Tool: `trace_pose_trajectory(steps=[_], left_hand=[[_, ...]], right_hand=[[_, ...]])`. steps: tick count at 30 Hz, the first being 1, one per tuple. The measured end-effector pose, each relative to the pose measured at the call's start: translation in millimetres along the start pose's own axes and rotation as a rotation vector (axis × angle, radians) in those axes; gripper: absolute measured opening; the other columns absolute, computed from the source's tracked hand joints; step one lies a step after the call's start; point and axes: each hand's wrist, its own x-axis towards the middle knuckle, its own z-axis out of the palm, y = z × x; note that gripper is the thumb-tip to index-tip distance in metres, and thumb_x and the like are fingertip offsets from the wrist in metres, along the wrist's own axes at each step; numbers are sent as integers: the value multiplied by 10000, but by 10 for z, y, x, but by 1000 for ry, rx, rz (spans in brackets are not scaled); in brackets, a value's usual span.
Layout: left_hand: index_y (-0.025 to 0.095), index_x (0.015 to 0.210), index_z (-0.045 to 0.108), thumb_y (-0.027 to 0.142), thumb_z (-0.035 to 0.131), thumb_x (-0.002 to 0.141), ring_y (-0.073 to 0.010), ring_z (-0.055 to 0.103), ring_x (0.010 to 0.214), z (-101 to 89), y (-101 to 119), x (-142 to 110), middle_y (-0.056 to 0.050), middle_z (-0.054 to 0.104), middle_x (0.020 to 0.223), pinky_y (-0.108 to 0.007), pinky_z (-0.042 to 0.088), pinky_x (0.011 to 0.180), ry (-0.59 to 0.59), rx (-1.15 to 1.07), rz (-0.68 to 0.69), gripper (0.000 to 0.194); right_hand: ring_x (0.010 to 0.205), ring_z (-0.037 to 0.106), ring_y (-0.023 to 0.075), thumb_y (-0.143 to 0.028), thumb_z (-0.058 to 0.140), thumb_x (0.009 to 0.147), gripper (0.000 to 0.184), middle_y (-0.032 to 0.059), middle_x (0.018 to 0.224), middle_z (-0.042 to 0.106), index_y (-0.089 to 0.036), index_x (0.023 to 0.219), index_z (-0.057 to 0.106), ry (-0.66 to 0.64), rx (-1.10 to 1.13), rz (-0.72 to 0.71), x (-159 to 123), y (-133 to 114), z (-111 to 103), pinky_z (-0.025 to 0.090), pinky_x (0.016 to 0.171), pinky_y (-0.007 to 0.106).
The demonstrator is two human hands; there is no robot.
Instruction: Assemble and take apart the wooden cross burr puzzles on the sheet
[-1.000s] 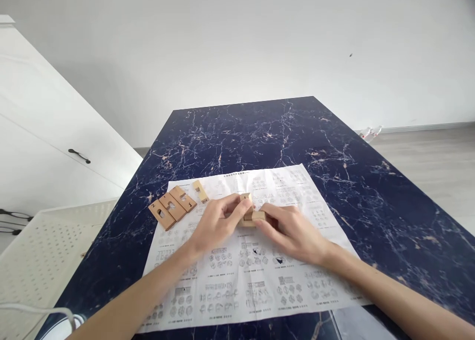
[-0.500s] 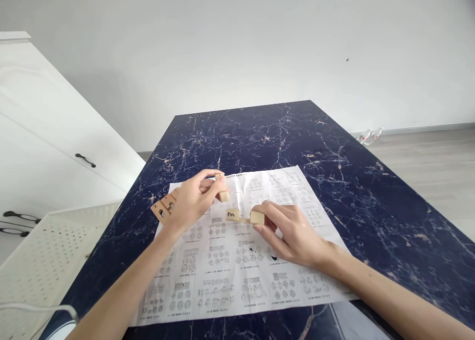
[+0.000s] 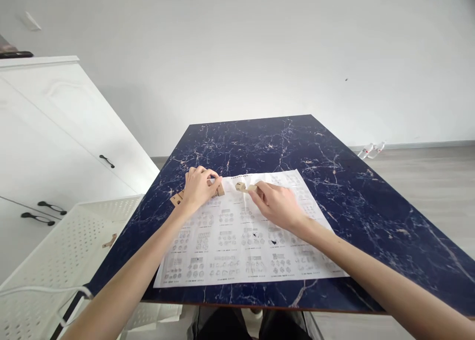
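Note:
My left hand [image 3: 197,185] is closed around a light wooden notched block [image 3: 220,188], thumb and fingertips pinching it near the sheet's far edge. Beside and partly under that hand, flat wooden puzzle pieces [image 3: 176,199] lie side by side, one marked 2; the hand hides the rest. To the right, my right hand [image 3: 278,205] pinches one end of another notched wooden puzzle piece [image 3: 241,186]. That piece has a thin middle and a dark mark on its far end. A small gap separates the two held pieces.
A creased white sheet [image 3: 230,273] printed with small diagrams lies on the dark blue marbled table [image 3: 252,147]. At the left stand a white perforated basket [image 3: 74,236] with a small wooden piece [image 3: 110,240] in it, a white cable [image 3: 44,290] and a white cabinet [image 3: 74,127].
The camera view has shifted. My left hand has brought its block down and closer to the pieces on the left. The right-hand piece has turned and moved farther from me.

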Motion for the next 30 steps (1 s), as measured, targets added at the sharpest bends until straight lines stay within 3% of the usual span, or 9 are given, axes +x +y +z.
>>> trace_pose_trajectory(steps=[4, 9, 14, 17, 19, 21, 24, 30], left_hand=[[219, 1173, 701, 356, 534, 1037, -300, 639, 1119, -284, -73, -255, -114, 714, 1149, -483, 474, 1086, 115, -21, 17, 256], [229, 1130, 657, 381, 525, 1037, -312, 653, 1158, -634, -239, -888, -118, 720, 1183, -493, 482, 1101, 198, -18, -34, 221], [238, 1128, 639, 427, 574, 989, -347, 668, 1183, -798, -413, -1481, -119, 723, 1182, -552, 490, 1112, 203, -23, -92, 244], [247, 1174, 626, 460, 570, 997, -350, 665, 1240, -820, -480, -1708, -115, 721, 1246, -562, 481, 1141, 181, -32, -111, 282], [243, 1204, 616, 482, 573, 996, -348, 660, 1267, -816, -513, -1801, -123, 713, 1285, -556, 488, 1145, 158, -36, -117, 320], [241, 1218, 609, 499, 576, 991, -348, 654, 1288, -803, -541, -1845, -128, 707, 1309, -550, 485, 1154, 133, -37, -119, 345], [232, 1244, 600, 520, 575, 979, -356, 644, 1309, -765, -576, -1823, -145, 696, 1341, -548, 471, 1168, 96, -33, -122, 392], [168, 1418, 512, 597, 607, 925, -433, 539, 1432, -600, -604, -1547, -238, 584, 1494, -591, 432, 1182, 62, 5, -144, 660]], right_hand=[[824, 683, 244, -404, 386, 1151, 374, 123, 954, 747, -181, 989, 639, 19, -106, 10, 230, -186, 175, 378, 646, 312], [1157, 658, 327, -293, 420, 1142, 316, 212, 1183, 712, -131, 1113, 690, -11, -179, -4, 418, -414, 420, 515, 857, 380], [1163, 689, 279, -326, 605, 1102, 254, 143, 1298, 696, -148, 1260, 697, -58, -198, -107, 447, -575, 522, 594, 964, 447], [1171, 695, 272, -350, 686, 1062, 342, 119, 1370, 673, -184, 1361, 660, -53, -169, -156, 352, -567, 485, 600, 996, 489], [1227, 658, 292, -234, 565, 1098, 287, 170, 1322, 676, -152, 1354, 664, -36, -118, -168, 203, -500, 416, 549, 1060, 469], [1259, 639, 303, -221, 500, 1101, 319, 181, 1321, 665, -159, 1377, 647, -9, -46, -164, -30, -382, 316, 520, 1082, 459], [1216, 671, 287, -299, 469, 1098, 319, 155, 1286, 684, -192, 1330, 662, 40, 73, -127, -503, -135, 124, 543, 1038, 426], [968, 734, 285, -489, 449, 1059, 398, 158, 1155, 739, -192, 1159, 693, 222, 220, 99, -1392, 370, -210, 585, 861, 416]])
